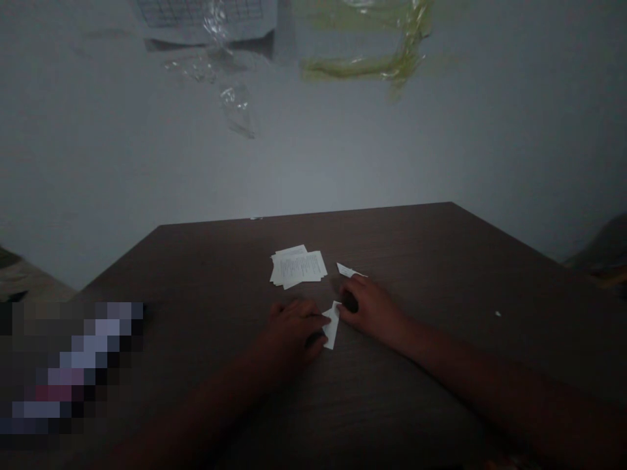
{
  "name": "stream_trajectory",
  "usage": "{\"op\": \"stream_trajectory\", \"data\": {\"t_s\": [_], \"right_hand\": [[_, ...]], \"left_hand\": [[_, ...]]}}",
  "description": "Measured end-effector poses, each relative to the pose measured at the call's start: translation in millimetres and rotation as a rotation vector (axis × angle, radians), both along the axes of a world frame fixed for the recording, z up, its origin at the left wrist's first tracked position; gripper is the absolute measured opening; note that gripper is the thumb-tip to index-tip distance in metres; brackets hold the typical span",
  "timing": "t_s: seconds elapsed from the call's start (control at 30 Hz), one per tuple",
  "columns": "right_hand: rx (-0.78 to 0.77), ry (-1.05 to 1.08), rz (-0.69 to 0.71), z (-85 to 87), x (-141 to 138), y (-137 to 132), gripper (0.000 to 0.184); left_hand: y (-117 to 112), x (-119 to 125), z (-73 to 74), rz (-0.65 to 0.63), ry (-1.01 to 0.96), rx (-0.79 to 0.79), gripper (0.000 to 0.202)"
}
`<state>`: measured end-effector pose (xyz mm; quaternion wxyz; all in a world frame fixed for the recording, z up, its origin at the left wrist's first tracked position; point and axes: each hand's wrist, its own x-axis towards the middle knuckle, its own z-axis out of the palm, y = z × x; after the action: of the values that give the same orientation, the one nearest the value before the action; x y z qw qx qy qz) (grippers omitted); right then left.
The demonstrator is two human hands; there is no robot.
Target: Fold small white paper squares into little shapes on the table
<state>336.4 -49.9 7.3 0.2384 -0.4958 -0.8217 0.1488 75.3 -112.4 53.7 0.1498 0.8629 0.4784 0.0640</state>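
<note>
A small folded piece of white paper (332,333) lies on the dark wooden table between my hands. My left hand (294,329) holds its left side, fingertips and thumb on the paper. The curled fingers of my right hand (365,307) pinch its upper right corner. Just beyond the right knuckles lies another piece of paper (349,270), partly hidden by that hand. Farther back and to the left is a loose stack of printed paper slips (298,266), fanned unevenly.
The table (220,254) meets a pale wall (343,143) carrying taped sheets (210,13). A tiny white scrap (498,314) lies to the right, another scrap (256,217) at the back edge. A blurred-out object (73,365) occupies the left side.
</note>
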Motion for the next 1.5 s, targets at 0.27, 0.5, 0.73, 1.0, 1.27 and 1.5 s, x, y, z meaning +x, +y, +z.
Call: {"op": "stream_trajectory", "data": {"t_s": [0.27, 0.5, 0.73, 1.0, 1.27, 1.5], "right_hand": [[0.037, 0.046, 0.208, -1.9, -5, -20, 0.031], [0.015, 0.038, 0.115, -2.6, -3, -11, 0.032], [0.02, 0.021, -0.003, 2.1, -1, 1, 0.023], [0.031, 0.002, 0.173, 0.0, -15, -39, 0.038], [-0.068, 0.053, 0.166, 8.0, -16, -43, 0.042], [-0.117, 0.137, 0.177, 4.2, -14, -37, 0.037]], "left_hand": [[-3, 0, -4.3, -0.032, 0.03, 0.044, 0.041], [1, 2, -11.7, 0.013, 0.012, 0.018, 0.036], [0, -1, -3.5, 0.011, -0.028, 0.012, 0.041], [-1, -4, -11.9, 0.014, -0.078, 0.056, 0.052], [2, -14, -5.7, -0.026, -0.071, -0.052, 0.058], [7, -12, -9.8, -0.004, -0.054, -0.048, 0.044]]}}
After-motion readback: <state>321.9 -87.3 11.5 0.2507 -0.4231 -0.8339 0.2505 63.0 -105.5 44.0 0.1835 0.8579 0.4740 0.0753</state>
